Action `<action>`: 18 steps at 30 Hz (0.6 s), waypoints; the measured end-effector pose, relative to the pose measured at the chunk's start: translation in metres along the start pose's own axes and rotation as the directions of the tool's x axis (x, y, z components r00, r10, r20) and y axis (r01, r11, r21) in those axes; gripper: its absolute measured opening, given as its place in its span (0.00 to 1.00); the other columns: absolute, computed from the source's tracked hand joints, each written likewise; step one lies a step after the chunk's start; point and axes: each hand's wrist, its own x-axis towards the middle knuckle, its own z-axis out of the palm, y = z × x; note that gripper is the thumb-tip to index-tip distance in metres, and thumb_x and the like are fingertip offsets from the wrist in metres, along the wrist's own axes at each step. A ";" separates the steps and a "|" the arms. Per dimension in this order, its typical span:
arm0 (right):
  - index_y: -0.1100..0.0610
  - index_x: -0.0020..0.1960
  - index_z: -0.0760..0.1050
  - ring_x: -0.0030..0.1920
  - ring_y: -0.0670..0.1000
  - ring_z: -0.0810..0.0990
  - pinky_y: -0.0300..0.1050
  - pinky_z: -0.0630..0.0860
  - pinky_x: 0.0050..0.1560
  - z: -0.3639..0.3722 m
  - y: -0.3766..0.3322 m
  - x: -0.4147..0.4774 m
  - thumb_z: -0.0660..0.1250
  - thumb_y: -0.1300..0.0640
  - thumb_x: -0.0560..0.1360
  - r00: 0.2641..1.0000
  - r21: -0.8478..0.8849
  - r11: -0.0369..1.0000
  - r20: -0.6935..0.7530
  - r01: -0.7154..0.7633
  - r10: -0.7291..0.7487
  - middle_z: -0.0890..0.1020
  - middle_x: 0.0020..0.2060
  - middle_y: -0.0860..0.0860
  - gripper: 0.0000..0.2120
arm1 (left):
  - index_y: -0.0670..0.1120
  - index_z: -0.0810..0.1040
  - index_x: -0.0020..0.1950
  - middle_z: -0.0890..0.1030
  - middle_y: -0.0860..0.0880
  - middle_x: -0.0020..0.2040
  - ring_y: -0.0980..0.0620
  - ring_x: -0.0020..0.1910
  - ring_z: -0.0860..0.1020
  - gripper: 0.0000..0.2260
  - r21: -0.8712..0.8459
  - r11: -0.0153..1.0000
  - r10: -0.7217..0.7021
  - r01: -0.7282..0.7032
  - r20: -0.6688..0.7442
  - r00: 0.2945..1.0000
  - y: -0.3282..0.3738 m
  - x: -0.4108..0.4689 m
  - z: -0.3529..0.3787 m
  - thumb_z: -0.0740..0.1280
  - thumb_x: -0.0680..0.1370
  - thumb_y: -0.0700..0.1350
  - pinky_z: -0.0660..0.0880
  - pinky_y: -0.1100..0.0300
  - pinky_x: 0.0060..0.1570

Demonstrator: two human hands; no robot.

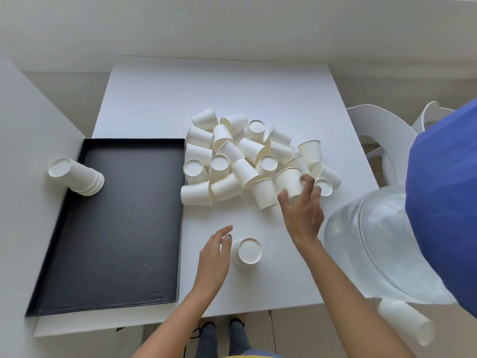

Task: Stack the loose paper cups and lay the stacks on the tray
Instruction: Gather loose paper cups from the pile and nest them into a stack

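1. Nearest the camera, two bare forearms reached up from the bottom edge over the white table (154, 99), with dark trouser legs visible below the table's near edge.
2. The left hand (214, 257) was loosely open, fingers gently curved and holding nothing; its fingertips lay just left of, and possibly touching, a short stack of inverted cups (247, 252).
3. That short stack stood upside down, flat base facing up, axis roughly vertical, just right of the black tray (64, 254) and nearer the camera than the pile.
4. The right hand (303, 210) was partly closed around a single paper cup (289, 182), thumb on its left wall and fingers on its right wall.
5. The gripped cup stood about upright, rim on top, tilted slightly away from the camera, at the near right edge of the pile of loose cups (240, 156).
6. The pile lay just right of the tray's far half; its cups pointed every way, some on their sides, some with bases up.
7. A nested stack (76, 177) leaned over the tray's far left rim, base pointing up and left, rims down on the tray floor, long axis tilted.
8. Well right of the tray stood a clear water jug (374, 241), a blue object (444, 202) and a white chair (371, 125).
9. Another cup stack (405, 321) lay on its side below the jug.
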 end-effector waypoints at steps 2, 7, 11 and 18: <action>0.50 0.62 0.67 0.34 0.52 0.70 0.42 0.66 0.36 -0.020 -0.006 -0.021 0.64 0.45 0.75 0.996 0.051 0.995 -0.027 0.081 -0.080 0.71 0.46 0.52 0.19 | 0.56 0.73 0.67 0.74 0.60 0.62 0.64 0.58 0.70 0.14 -0.011 1.000 -0.015 0.015 -0.002 1.000 0.000 0.001 -0.002 0.55 0.83 0.47 0.62 0.67 0.57; 0.48 0.62 0.72 0.32 0.52 0.73 0.44 0.73 0.31 -0.065 -0.022 -0.073 0.62 0.39 0.72 0.966 0.114 0.968 0.104 0.224 -0.236 0.70 0.41 0.50 0.22 | 0.57 0.73 0.66 0.74 0.61 0.63 0.64 0.61 0.70 0.14 -0.029 0.999 -0.020 0.020 -0.001 1.000 -0.002 0.002 -0.007 0.55 0.83 0.47 0.62 0.67 0.58; 0.50 0.58 0.73 0.30 0.51 0.73 0.39 0.68 0.29 -0.074 -0.028 -0.098 0.65 0.37 0.71 0.925 0.025 0.950 0.220 0.312 -0.310 0.71 0.38 0.48 0.22 | 0.57 0.74 0.65 0.75 0.61 0.63 0.63 0.62 0.69 0.14 -0.031 0.999 -0.018 0.018 -0.007 1.000 -0.001 0.001 -0.010 0.55 0.83 0.46 0.62 0.67 0.59; 0.52 0.57 0.74 0.28 0.51 0.71 0.40 0.67 0.29 -0.042 -0.037 -0.113 0.61 0.35 0.72 0.893 -0.186 0.928 0.384 0.323 -0.234 0.70 0.39 0.49 0.24 | 0.56 0.74 0.66 0.74 0.61 0.63 0.63 0.62 0.69 0.15 -0.030 0.999 -0.025 0.024 -0.042 0.999 0.000 -0.003 -0.016 0.54 0.83 0.46 0.62 0.66 0.59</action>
